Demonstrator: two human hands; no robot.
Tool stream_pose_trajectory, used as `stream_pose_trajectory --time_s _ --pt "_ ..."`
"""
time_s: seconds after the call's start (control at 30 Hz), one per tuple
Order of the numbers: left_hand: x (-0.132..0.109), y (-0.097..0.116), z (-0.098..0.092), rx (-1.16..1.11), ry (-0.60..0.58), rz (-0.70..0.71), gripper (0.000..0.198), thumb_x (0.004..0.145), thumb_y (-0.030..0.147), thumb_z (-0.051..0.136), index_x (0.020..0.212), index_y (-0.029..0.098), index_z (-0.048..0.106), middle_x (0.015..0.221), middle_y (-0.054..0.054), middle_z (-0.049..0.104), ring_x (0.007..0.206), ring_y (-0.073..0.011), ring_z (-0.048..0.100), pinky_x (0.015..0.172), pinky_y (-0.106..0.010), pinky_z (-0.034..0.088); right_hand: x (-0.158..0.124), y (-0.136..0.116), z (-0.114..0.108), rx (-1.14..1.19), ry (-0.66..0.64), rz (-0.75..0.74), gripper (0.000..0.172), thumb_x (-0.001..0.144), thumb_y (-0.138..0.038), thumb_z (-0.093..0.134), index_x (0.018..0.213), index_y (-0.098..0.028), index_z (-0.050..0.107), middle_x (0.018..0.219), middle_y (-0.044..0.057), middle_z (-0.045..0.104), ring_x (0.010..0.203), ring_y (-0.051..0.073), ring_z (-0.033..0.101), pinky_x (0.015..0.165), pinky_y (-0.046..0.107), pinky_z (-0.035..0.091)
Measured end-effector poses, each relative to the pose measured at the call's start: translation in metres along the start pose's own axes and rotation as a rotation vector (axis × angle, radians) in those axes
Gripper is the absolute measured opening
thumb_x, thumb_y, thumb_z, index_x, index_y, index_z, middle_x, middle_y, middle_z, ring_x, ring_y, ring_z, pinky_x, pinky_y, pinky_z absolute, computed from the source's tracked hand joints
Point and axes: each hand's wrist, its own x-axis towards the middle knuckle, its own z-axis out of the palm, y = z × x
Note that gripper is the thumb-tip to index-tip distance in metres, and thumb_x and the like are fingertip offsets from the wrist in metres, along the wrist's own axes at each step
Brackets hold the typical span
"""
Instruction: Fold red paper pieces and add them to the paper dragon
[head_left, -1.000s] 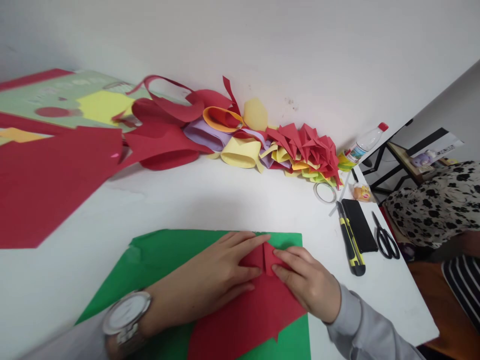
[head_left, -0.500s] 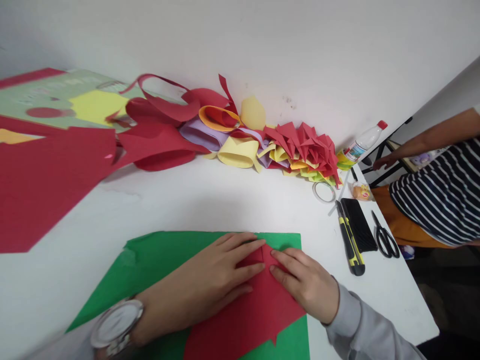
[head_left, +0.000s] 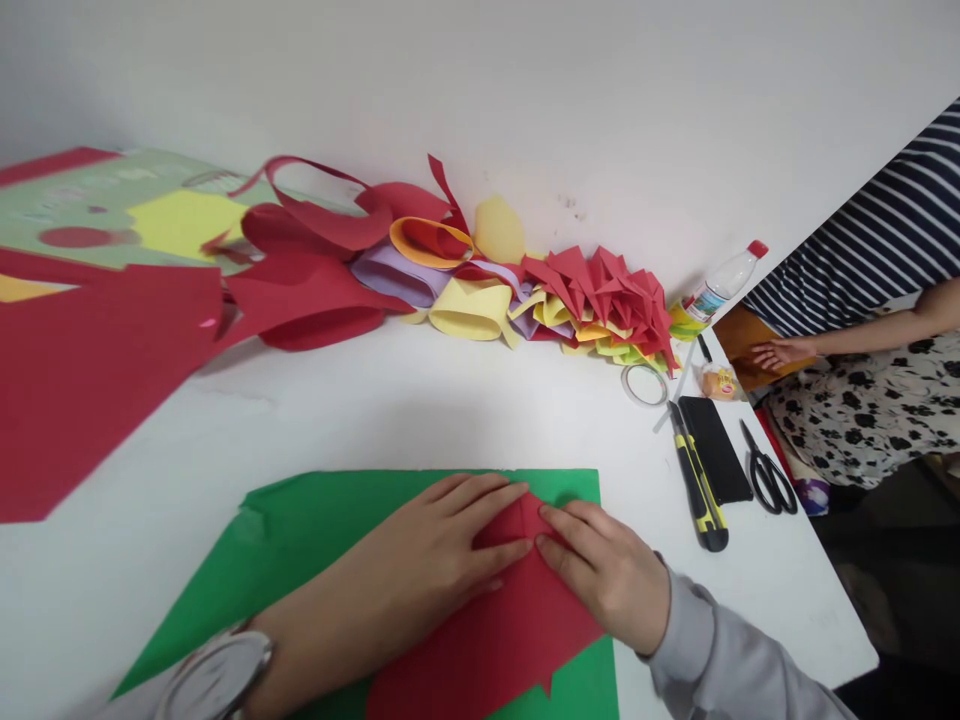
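A sheet of red paper [head_left: 487,660] with creases near its top lies on a green sheet [head_left: 315,540]. My left hand [head_left: 427,560] lies over the red paper's left side, fingers stretched out and slightly apart, pressing it down. At the paper's upper right edge is my right hand [head_left: 611,575], its fingers bent together on the paper and its thumb hidden. The fingertips of the two hands almost meet across a crease near the top corner.
Paper loops, a red pleated ornament [head_left: 607,300] and a bottle [head_left: 720,290] line the wall. Tape roll [head_left: 643,385], utility knife [head_left: 699,480], black phone-like slab [head_left: 716,450] and scissors [head_left: 769,470] lie right. Large red paper [head_left: 97,380] lies left. People stand beyond the table's right edge.
Both hands keep pressing the red paper, with small shifts of the fingers. Beyond the table, the person in stripes has moved, and a flowered skirt and an open hand now show there.
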Motion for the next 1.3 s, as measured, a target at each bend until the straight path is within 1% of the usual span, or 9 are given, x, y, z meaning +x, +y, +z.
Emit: stream_pose_trajectory --time_s 0.1,0.27,0.43,0.63,0.77,0.9,1.0,1.17,1.3 --pt "0.0 0.0 0.0 0.004 0.0 -0.011 0.021 0.089 0.024 0.056 0.105 0.03 0.069 0.125 -0.007 0.065 0.117 -0.0267 0.057 0.096 -0.045 0.045 0.0 0.004 -0.003 0.08 0.011 0.015 0.023 0.095 -0.015 0.047 0.107 -0.005 0.065 0.113 0.019 0.066 0.105 0.026 0.06 0.087 0.039 0.059" --pt "-0.002 -0.001 0.004 0.03 0.016 0.0 0.027 0.089 0.022 0.057 0.112 0.031 0.066 0.128 -0.009 0.064 0.119 -0.0264 0.055 0.096 -0.044 0.044 -0.004 0.007 -0.007 0.071 -0.062 -0.034 0.028 0.095 -0.009 0.042 0.115 -0.002 0.06 0.118 0.023 0.064 0.114 0.026 0.058 0.094 0.041 0.056" --pt "-0.004 0.001 0.007 0.032 0.005 -0.027 0.026 0.09 0.024 0.055 0.112 0.031 0.067 0.13 -0.01 0.062 0.12 -0.0285 0.055 0.096 -0.044 0.042 -0.01 0.003 -0.008 -0.048 -0.112 -0.008 0.031 0.098 -0.012 0.038 0.116 -0.004 0.062 0.12 0.018 0.066 0.112 0.026 0.06 0.091 0.041 0.058" --pt "-0.006 0.001 0.007 0.035 -0.018 -0.082 0.031 0.091 0.024 0.05 0.115 0.035 0.065 0.143 -0.008 0.051 0.123 -0.031 0.052 0.097 -0.044 0.04 -0.014 0.001 -0.009 -0.102 -0.148 0.003 0.034 0.098 -0.011 0.036 0.119 -0.006 0.061 0.127 0.014 0.063 0.115 0.027 0.058 0.094 0.043 0.055" --pt "-0.007 0.0 0.007 0.063 -0.037 -0.067 0.032 0.089 0.025 0.056 0.117 0.038 0.063 0.141 -0.008 0.053 0.121 -0.0305 0.053 0.095 -0.046 0.042 -0.012 0.001 -0.009 -0.118 -0.124 -0.007 0.034 0.098 -0.011 0.034 0.116 -0.006 0.063 0.125 0.013 0.064 0.112 0.027 0.06 0.092 0.042 0.056" --pt "-0.008 -0.001 0.01 0.098 -0.031 -0.009 0.034 0.086 0.023 0.06 0.117 0.036 0.063 0.137 -0.009 0.056 0.121 -0.031 0.052 0.096 -0.046 0.043 -0.012 -0.001 -0.009 -0.115 -0.111 -0.011 0.034 0.098 -0.011 0.034 0.115 -0.004 0.063 0.123 0.015 0.065 0.112 0.028 0.059 0.09 0.042 0.057" --pt "-0.009 -0.001 0.013 0.123 -0.02 0.005 0.035 0.084 0.022 0.063 0.117 0.033 0.064 0.134 -0.01 0.059 0.121 -0.0325 0.051 0.095 -0.047 0.043 -0.012 -0.002 -0.006 -0.098 -0.117 0.0 0.033 0.098 -0.011 0.036 0.117 -0.004 0.062 0.126 0.016 0.062 0.117 0.028 0.056 0.093 0.043 0.055" --pt "-0.012 -0.003 0.019 0.135 -0.024 0.009 0.036 0.085 0.031 0.062 0.121 0.033 0.062 0.13 -0.009 0.062 0.121 -0.0339 0.051 0.094 -0.048 0.045 -0.016 -0.003 0.001 -0.062 -0.181 0.018 0.033 0.095 -0.012 0.044 0.125 -0.008 0.057 0.136 0.014 0.055 0.127 0.026 0.048 0.101 0.044 0.049" --pt "-0.013 -0.007 0.022 0.137 -0.053 0.009 0.038 0.088 0.024 0.057 0.124 0.034 0.059 0.133 -0.007 0.059 0.124 -0.0326 0.048 0.096 -0.047 0.044 -0.019 -0.003 0.003 -0.05 -0.196 0.018 0.037 0.093 -0.014 0.047 0.129 -0.007 0.053 0.138 0.014 0.053 0.128 0.028 0.046 0.102 0.045 0.047"
